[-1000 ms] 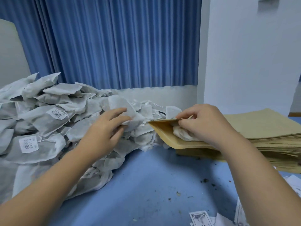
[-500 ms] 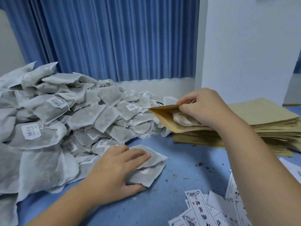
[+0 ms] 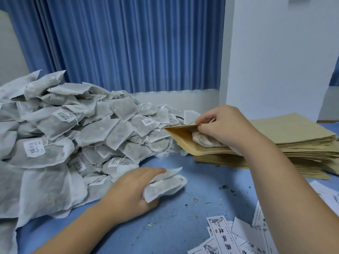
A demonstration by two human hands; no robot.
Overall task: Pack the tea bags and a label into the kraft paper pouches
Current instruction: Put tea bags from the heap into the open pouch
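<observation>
As the left hand (image 3: 132,191) closes on a pair of tea bags (image 3: 165,186), the next load is secured.
Half a second earlier its fingers lay flat on them; now they curl round the pair at the pile's (image 3: 82,134) near edge, low over the table (image 3: 183,217). Far right, the right hand (image 3: 225,129) still pinches the upper lip of the kraft pouch (image 3: 183,142) (bags already inside), holding its mouth open above the pouch stack (image 3: 293,142). Labels (image 3: 225,241) lie near right, not yet taken up.

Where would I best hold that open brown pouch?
Probably pinch the upper lip of the kraft pouch, coming from the right as the right hand does: its mouth faces left toward the tea bag pile, so it gapes open for filling.
</observation>
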